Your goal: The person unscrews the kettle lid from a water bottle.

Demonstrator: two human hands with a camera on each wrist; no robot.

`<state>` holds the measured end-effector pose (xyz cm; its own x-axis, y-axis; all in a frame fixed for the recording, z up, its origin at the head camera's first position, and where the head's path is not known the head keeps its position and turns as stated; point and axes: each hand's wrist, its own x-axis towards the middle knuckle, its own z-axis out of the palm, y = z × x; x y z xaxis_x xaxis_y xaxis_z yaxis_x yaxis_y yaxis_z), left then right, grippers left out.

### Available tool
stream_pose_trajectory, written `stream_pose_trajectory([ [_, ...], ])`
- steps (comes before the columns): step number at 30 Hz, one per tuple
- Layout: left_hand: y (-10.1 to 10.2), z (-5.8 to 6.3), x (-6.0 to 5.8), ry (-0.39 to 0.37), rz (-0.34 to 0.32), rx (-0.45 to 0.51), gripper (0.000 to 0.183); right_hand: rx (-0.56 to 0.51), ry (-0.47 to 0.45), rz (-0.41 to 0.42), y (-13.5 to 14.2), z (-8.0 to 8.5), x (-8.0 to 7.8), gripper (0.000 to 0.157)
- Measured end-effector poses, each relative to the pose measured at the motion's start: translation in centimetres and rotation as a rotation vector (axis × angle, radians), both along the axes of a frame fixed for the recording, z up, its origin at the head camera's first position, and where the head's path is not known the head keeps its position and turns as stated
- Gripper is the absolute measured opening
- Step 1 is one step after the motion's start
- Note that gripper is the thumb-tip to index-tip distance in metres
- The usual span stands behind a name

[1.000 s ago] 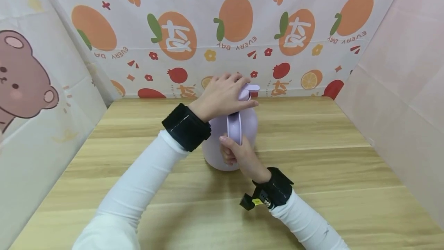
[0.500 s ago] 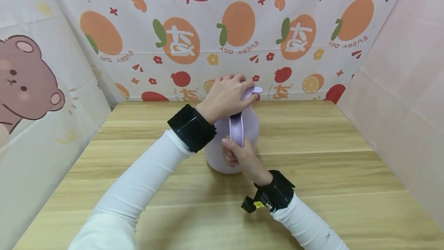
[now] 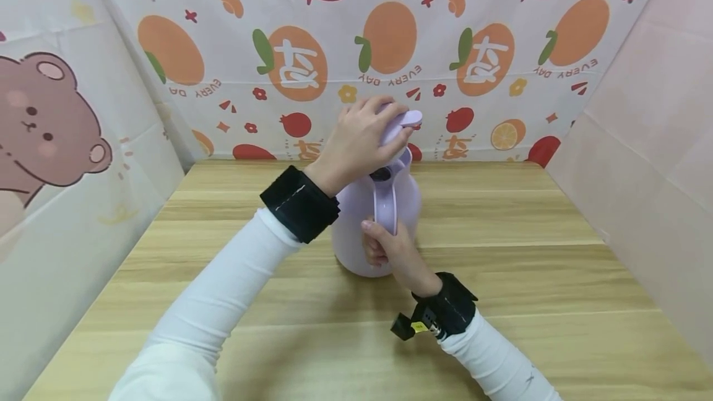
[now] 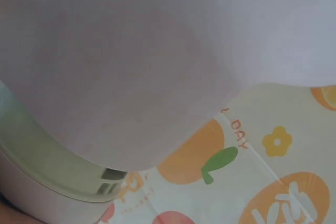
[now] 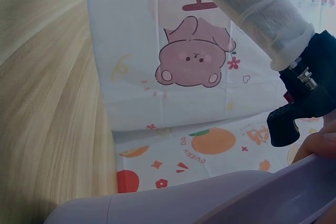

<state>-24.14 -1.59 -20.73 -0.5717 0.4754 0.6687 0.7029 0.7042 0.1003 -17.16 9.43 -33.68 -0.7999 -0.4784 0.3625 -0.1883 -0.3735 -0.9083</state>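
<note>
A lilac thermos jug (image 3: pixel 353 228) stands upright on the wooden table in the head view. My left hand (image 3: pixel 359 141) grips its lid (image 3: pixel 411 118) from above, fingers over the far side and thumb on the near side. The lid is raised above the jug's neck; its pale underside part (image 4: pixel 47 166) with dark slots shows in the left wrist view. My right hand (image 3: pixel 395 252) holds the lower part of the handle (image 3: pixel 385 206), thumb along its near side. The jug's mouth is mostly hidden behind the left hand.
The wooden table (image 3: pixel 501 277) carries the jug. A fruit-print cloth (image 3: pixel 384 36) hangs behind it close to the far edge. A bear-print cloth (image 3: pixel 56 122) stands on the left and a pale pink one (image 3: pixel 646 141) on the right.
My left hand has moved upward with the lid, which has come up from the jug's neck. The right hand keeps its hold on the handle. The head view has shifted slightly.
</note>
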Motion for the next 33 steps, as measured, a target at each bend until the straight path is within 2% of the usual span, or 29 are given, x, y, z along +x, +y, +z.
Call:
stream_pose_trajectory([
  [9, -1.3, 0.0, 0.0, -0.164, -0.137, 0.584, 0.034, 0.0, 0.001, -0.005, 0.1, -0.2, 0.0, 0.034],
  [13, -2.1, -0.1, 0.2, -0.245, -0.212, 0.773, 0.032, -0.001, 0.002, -0.007, 0.1, -0.2, 0.0, 0.033],
  [17, -2.9, -0.7, 0.0, -0.329, -0.298, 0.949, 0.031, 0.004, -0.016, -0.006, 0.2, -0.1, 0.0, 0.032],
  [23, -4.5, -1.9, -0.1, -0.441, -0.353, 1.179, 0.033, 0.008, -0.031, -0.006, 0.2, 0.0, 0.1, 0.031],
  [26, -5.4, -2.3, 0.0, -0.548, -0.418, 1.318, 0.034, 0.006, -0.027, -0.008, 0.2, 0.0, 0.1, 0.032],
  [31, -6.5, -2.9, 0.1, -0.736, -0.586, 1.601, 0.034, 0.001, -0.023, -0.014, 0.1, 0.0, 0.1, 0.031],
  [33, -6.9, -3.3, 0.1, -0.789, -0.63, 1.702, 0.035, 0.004, -0.019, -0.015, 0.2, 0.0, 0.0, 0.031],
])
